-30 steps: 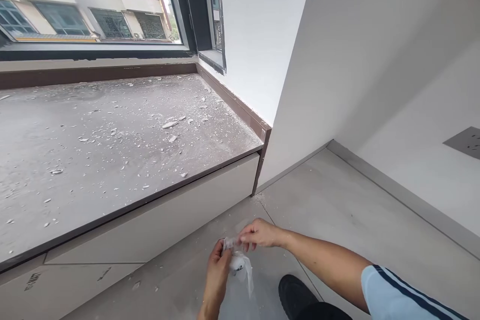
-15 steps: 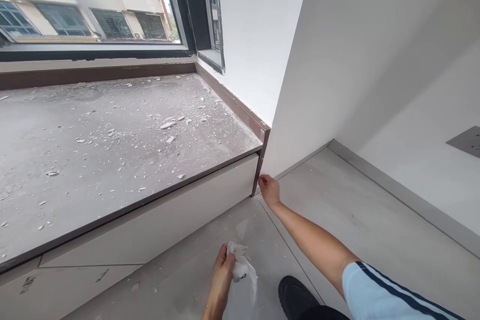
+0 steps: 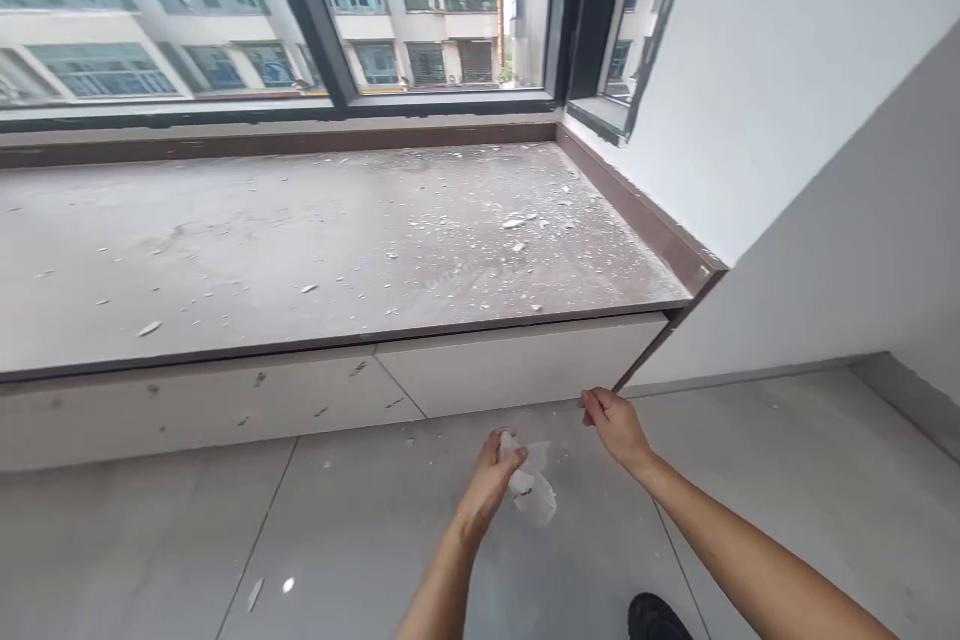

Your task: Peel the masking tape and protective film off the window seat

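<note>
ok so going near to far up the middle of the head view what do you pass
black shoe → left hand holding a crumpled clear wrapper → pale panel under the sill → dusty window sill strewn with white chips → window frame → buildings outside

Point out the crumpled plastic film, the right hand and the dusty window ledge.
crumpled plastic film (image 3: 534, 492): head view, on its loose lower part below the fingers.
right hand (image 3: 616, 423): head view, on the back of the hand.
dusty window ledge (image 3: 300, 230): head view, on its top surface.
</note>
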A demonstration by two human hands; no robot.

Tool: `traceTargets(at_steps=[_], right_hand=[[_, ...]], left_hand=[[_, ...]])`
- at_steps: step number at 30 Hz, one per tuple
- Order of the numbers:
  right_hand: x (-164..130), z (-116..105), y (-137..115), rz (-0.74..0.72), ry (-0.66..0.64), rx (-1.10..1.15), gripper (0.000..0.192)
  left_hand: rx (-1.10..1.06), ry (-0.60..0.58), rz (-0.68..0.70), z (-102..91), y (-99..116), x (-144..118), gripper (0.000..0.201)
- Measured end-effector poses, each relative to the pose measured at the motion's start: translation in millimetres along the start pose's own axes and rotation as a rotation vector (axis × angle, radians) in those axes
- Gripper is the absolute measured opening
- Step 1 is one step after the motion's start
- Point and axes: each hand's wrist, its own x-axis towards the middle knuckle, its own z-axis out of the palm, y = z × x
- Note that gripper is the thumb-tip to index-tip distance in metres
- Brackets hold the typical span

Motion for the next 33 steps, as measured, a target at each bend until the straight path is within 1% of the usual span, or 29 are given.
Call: traceTargets(at_steps=[2,4,5,6,7,8,9,10,11,13,16,18,20,22,25,31,33], right_hand=[[-3.1,19.2,-41.9,-0.131,-0.093,0.069,0.022],[-3.4,45.2,-86.7,-0.233,-0.229,0.13,0.018],[-2.9,61.0,-108.7,-0.236,-0.322,0.175,0.018],[-2.3,78.4,-129.9,-0.191,-0.438,0.235,0.02],[-1.7,97.0,-149.8,-0.099,-0.553,0.32,0.024],[-1.3,116.4,-168.1,0.024,-0.648,0.424,0.026],[-1.1,135.8,-184.5,0.14,-0.703,0.526,0.027],[-1.2,154.6,-199.0,0.229,-0.718,0.625,0.027],[-1.4,172.2,-211.3,0.294,-0.707,0.713,0.026],[-2.2,202.1,-229.8,0.358,-0.628,0.858,0.022],[-4.3,231.1,-243.4,0.413,-0.449,1.058,0.017],[-6.3,240.9,-245.1,0.476,-0.331,1.203,0.017],[-7.8,245.5,-242.9,0.537,-0.257,1.322,0.019],[-8.1,246.9,-239.2,0.554,-0.238,1.39,0.019],[-5.7,246.6,-235.3,0.55,-0.258,1.418,0.016],[1.6,246.0,-238.6,0.634,-0.248,1.426,0.011],[1.8,244.2,-239.5,0.66,-0.253,1.421,0.01]], left_hand=[[0.132,0.175,0.032,-33.5,20.9,-4.3,0.031],[0.248,0.262,0.043,-70.5,43.7,-12.7,0.039],[0.255,0.28,0.048,-88.7,54.4,-18.7,0.043],[0.249,0.294,0.056,-106.0,63.8,-25.7,0.043],[0.243,0.331,0.077,-121.9,71.5,-33.4,0.041],[0.235,0.382,0.105,-136.1,77.1,-41.3,0.038],[0.231,0.438,0.131,-148.7,80.4,-49.1,0.036],[0.23,0.49,0.151,-159.7,81.6,-56.3,0.036],[0.225,0.525,0.16,-169.3,80.8,-62.7,0.038],[0.194,0.524,0.152,-185.1,74.6,-72.8,0.042],[0.102,0.447,0.136,-201.9,58.5,-82.3,0.046],[0.049,0.395,0.127,-208.9,47.2,-86.4,0.046],[0.024,0.356,0.123,-212.6,37.8,-89.7,0.044],[0.032,0.328,0.116,-213.5,31.4,-92.5,0.043],[0.067,0.309,0.072,-212.5,26.6,-95.8,0.043],[0.054,0.303,0.048,-215.8,22.5,-102.5,0.043],[0.059,0.322,0.023,-217.1,23.5,-107.3,0.044]])
